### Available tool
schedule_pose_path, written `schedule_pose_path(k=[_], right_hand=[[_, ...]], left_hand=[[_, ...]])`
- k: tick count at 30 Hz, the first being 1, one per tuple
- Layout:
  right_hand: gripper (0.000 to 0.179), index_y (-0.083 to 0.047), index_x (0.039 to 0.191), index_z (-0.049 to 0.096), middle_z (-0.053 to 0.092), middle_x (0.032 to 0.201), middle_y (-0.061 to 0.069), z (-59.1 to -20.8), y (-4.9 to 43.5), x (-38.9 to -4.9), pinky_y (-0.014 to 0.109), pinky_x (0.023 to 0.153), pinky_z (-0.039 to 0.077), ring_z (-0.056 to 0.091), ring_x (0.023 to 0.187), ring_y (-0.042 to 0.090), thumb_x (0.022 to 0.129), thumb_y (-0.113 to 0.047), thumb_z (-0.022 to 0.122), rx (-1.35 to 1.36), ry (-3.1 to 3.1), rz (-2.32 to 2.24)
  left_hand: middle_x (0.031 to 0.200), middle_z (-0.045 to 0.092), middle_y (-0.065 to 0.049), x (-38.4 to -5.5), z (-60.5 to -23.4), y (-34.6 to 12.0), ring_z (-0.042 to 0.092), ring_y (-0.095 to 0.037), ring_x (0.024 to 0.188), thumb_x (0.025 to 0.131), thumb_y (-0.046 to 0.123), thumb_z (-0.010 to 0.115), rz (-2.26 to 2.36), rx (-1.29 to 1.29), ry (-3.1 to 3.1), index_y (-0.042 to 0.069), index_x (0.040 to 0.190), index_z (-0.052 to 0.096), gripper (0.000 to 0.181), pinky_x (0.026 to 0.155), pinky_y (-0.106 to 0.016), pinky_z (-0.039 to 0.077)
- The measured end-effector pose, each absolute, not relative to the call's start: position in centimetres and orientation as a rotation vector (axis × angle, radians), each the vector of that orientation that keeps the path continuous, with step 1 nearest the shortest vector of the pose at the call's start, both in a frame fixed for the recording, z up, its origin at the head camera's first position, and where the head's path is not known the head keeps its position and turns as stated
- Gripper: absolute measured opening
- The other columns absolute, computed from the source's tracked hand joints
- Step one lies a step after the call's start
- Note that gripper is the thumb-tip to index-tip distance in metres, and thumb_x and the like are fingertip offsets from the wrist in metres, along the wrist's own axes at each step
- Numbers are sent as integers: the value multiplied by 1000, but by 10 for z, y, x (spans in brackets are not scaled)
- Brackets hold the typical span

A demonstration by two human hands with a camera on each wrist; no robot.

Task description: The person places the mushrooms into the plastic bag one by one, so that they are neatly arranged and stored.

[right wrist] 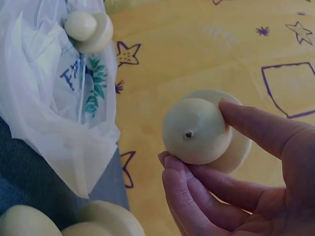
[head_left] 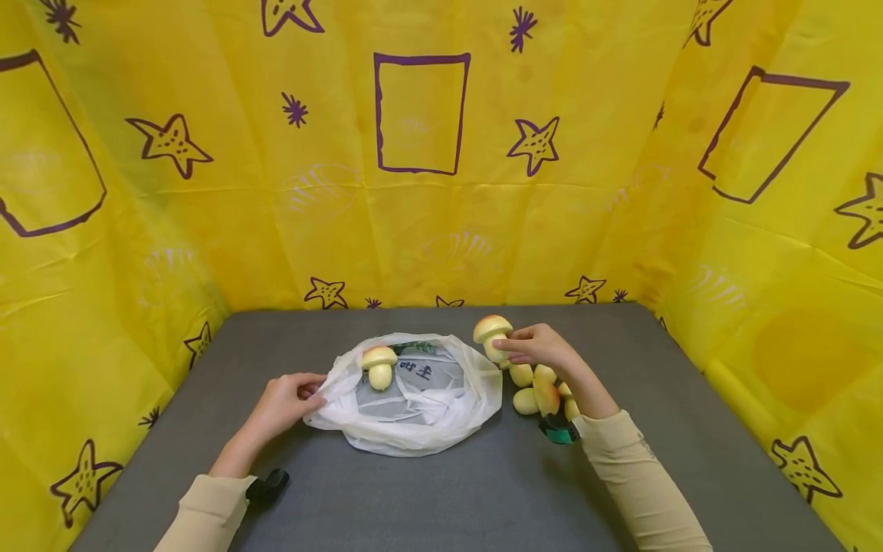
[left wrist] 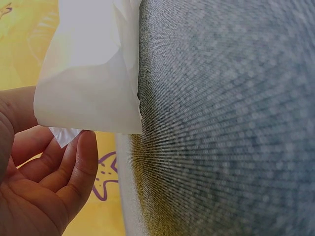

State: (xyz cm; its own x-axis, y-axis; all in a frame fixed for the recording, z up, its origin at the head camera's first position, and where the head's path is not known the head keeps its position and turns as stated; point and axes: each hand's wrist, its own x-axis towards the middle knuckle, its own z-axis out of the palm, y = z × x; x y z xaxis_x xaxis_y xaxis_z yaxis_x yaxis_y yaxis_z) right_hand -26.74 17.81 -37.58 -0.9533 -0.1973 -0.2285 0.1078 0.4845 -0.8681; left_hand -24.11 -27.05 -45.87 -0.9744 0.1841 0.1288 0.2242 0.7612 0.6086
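Observation:
My right hand (head_left: 541, 346) pinches a toy mushroom (head_left: 490, 330) by its stem, raised beside the right rim of a white plastic bag (head_left: 407, 437). The right wrist view shows the held mushroom's (right wrist: 197, 130) rounded stem end between thumb and fingers. At the bag's left rim, my left hand (head_left: 286, 402) pinches the thin plastic; in the left wrist view a fold of the bag (left wrist: 93, 83) hides part of the thumb and fingers. Inside the wide bag mouth lies another mushroom (head_left: 379, 368), cap toward the back. Dark print and green leaves show on the bag's inner side.
Several more mushrooms (head_left: 546, 395) lie in a pile right of the bag, partly behind my right forearm. The dark grey table (head_left: 428, 506) ends at yellow patterned cloth (head_left: 421, 230) on the back and sides. Each wrist wears a dark strap.

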Motion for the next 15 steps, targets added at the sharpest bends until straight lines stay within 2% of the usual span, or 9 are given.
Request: schedule_pose_path(k=[8,15], right_hand=[[70,11,131,48,54,129,28,-380,164,-272,45,93,48,63,106,36,85,-38,69,-91,2414,-1477],[65,11,129,51,55,128,28,-381,152,-276,44,90,49,67,99,31,85,-34,70,-92,2403,-1488]], left_hand=[[92,70,-7,-243,-458,-271,61,-15,78,79,14,75,-1006,-357,-2877,2,111,69,34,64,-23,50],[91,70,-7,-242,-460,-271,61,-14,78,79,14,75,-1001,-353,-2877,2,111,69,34,64,-23,50]])
